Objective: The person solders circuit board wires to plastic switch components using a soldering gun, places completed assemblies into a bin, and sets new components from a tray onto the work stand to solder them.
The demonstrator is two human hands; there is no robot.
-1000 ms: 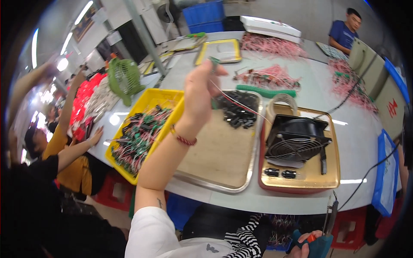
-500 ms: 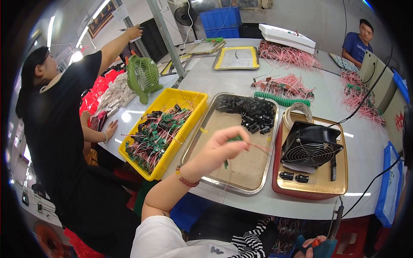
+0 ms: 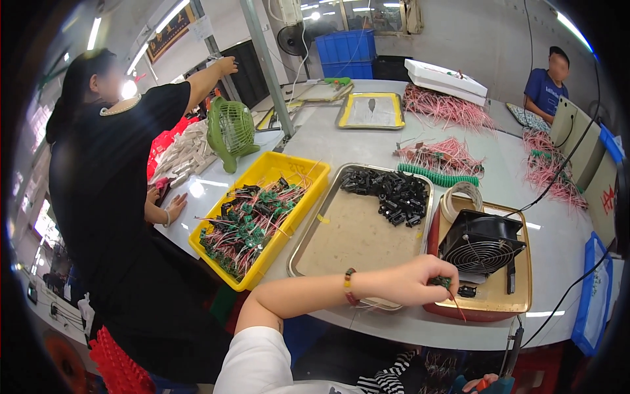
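Observation:
My left hand (image 3: 425,278) is closed on a small green circuit board (image 3: 441,282) with thin red wires that hang below the fingers. It is over the front left edge of a gold tray (image 3: 518,299). A black part (image 3: 466,291) lies on the tray beside my fingertips, below a black box fan (image 3: 482,243). My right hand (image 3: 474,384) shows only partly at the lower edge, its fingers curled around something with an orange-red part (image 3: 488,379). Most of that thing is hidden.
A metal tray (image 3: 315,243) holds a heap of black parts (image 3: 394,194). Left of it stands a yellow bin (image 3: 315,184) of wired boards. A green fan (image 3: 231,131), a tape roll (image 3: 459,200) and pink wire bundles (image 3: 443,157) are farther back. A person in black (image 3: 111,197) stands left.
My left hand has moved right and nearer with the board, from above the metal tray to the gold tray. The view has shifted slightly. My right hand stays low at the edge.

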